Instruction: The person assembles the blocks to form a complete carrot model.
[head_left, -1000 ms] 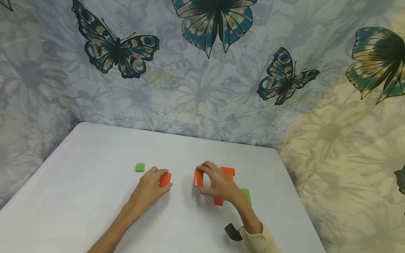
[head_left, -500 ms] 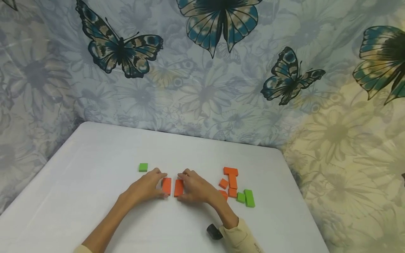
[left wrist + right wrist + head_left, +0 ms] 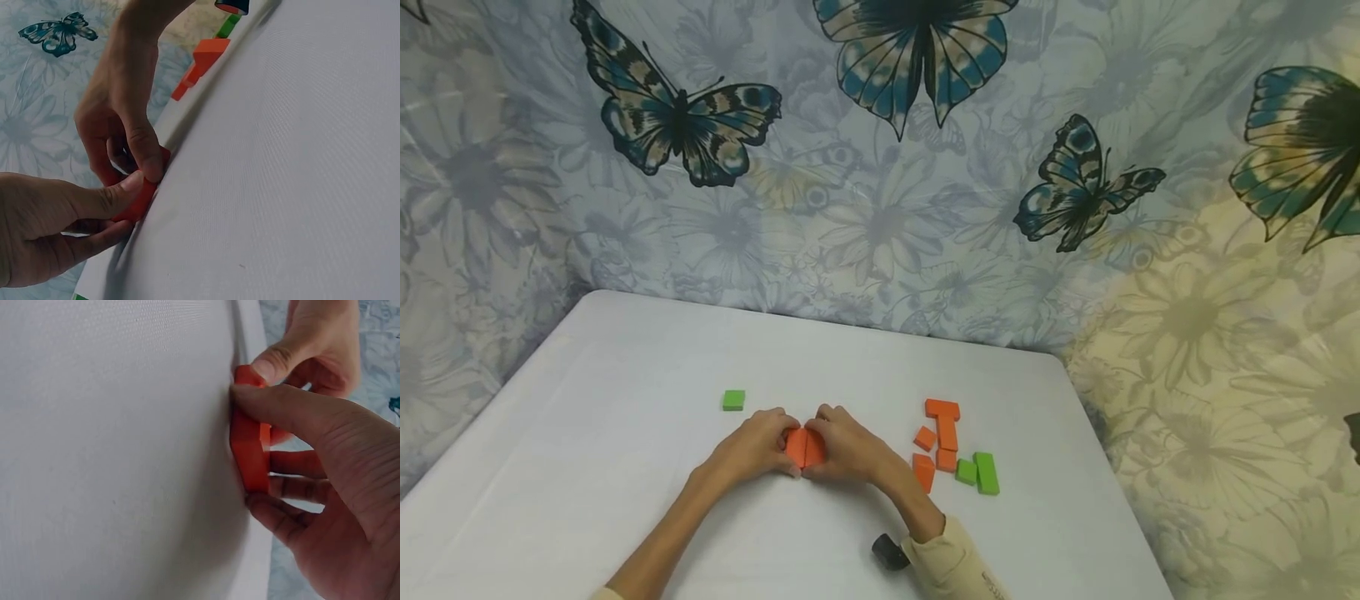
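Two orange blocks lie side by side on the white table, their long sides touching or nearly so. My left hand (image 3: 748,446) pinches the left orange block (image 3: 794,448) between thumb and fingers. The right orange block (image 3: 815,451) is pinched by my right hand (image 3: 850,447), thumb at the near end and fingers at the far end. In the right wrist view, the right hand's block (image 3: 250,453) shows a slanted face. Part of each block is covered by fingers.
On the white table (image 3: 647,358), a green square block (image 3: 733,400) lies beyond the left hand. Right of the hands are several orange blocks (image 3: 947,433), a small green block (image 3: 966,472) and a longer green block (image 3: 987,473). A dark cylindrical object (image 3: 890,552) is at the right sleeve.
Both hands have lowered their orange blocks to the table. The right hand has moved left, bringing its block against or very near the left one and uncovering the blocks on the right.
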### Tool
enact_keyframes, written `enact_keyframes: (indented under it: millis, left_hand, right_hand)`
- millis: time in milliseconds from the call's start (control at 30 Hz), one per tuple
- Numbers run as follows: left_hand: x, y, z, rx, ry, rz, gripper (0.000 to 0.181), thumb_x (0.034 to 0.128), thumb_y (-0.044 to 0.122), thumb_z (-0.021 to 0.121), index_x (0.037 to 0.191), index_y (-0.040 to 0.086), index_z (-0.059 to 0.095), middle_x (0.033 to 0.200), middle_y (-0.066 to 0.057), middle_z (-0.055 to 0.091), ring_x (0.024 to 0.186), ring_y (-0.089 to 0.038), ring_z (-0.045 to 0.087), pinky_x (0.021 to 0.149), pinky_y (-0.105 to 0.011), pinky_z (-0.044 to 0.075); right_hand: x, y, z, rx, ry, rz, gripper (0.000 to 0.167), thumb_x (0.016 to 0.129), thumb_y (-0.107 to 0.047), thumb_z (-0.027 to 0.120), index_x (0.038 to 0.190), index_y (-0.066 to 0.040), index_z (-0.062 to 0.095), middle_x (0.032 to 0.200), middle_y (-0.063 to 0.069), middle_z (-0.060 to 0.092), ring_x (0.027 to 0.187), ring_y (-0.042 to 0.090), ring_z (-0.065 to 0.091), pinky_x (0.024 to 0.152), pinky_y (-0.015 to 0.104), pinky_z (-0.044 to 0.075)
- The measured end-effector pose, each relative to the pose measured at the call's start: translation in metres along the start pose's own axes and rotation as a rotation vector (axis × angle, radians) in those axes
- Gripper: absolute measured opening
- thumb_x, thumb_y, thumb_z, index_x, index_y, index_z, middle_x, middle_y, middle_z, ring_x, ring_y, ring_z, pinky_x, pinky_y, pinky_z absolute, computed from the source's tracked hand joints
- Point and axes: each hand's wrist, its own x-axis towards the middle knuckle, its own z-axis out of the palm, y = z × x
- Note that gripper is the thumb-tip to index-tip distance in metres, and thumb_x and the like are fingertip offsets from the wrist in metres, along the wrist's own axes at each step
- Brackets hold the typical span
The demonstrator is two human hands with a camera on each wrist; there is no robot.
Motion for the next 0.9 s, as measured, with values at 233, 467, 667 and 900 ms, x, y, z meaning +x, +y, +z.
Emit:
enact_keyframes:
  millis: [233, 467, 667, 900]
  left_hand:
    - [0.004, 0.007, 0.007, 0.011, 0.018, -0.076, 0.053, 0.0642, 0.024, 0.1, 0.107, 0.003, 0.075, 0.085, 0.002, 0.061, 0.079, -0.012, 0.049, 0.066, -0.019, 0.041]
    - [0.001, 0.003, 0.0, -0.054, -0.019, -0.095, 0.058, 0.0694, 0.023, 0.098, 0.116, 0.001, 0.073, 0.088, 0.001, 0.063, 0.08, -0.01, 0.053, 0.068, -0.019, 0.045]
    - [0.001, -0.005, -0.009, -0.157, -0.031, -0.099, 0.055, 0.0783, 0.016, 0.092, 0.124, -0.005, 0.069, 0.088, -0.001, 0.065, 0.078, -0.009, 0.057, 0.07, -0.019, 0.049]
    - [0.003, -0.006, -0.004, -0.18, -0.018, -0.076, 0.042, 0.0758, 0.013, 0.093, 0.11, 0.0, 0.073, 0.078, 0.002, 0.062, 0.073, -0.009, 0.055, 0.065, -0.018, 0.046]
  right_hand:
    - [-0.003, -0.001, 0.002, -0.052, 0.046, -0.02, 0.05, 0.083, -0.03, 0.085, 0.125, -0.008, 0.069, 0.106, -0.002, 0.058, 0.092, 0.006, 0.046, 0.071, 0.009, 0.042]
    - [-0.004, -0.003, -0.002, -0.054, 0.002, 0.011, 0.058, 0.086, -0.035, 0.084, 0.135, -0.009, 0.065, 0.116, 0.0, 0.06, 0.098, 0.008, 0.048, 0.076, 0.01, 0.046]
    - [-0.001, -0.002, -0.007, -0.014, -0.056, 0.059, 0.074, 0.085, -0.042, 0.087, 0.145, -0.01, 0.059, 0.123, 0.001, 0.059, 0.101, 0.008, 0.05, 0.082, 0.014, 0.05]
    - [0.0, -0.002, -0.006, -0.021, -0.032, 0.023, 0.049, 0.086, -0.034, 0.085, 0.126, -0.011, 0.069, 0.109, -0.001, 0.058, 0.093, 0.007, 0.048, 0.073, 0.012, 0.045]
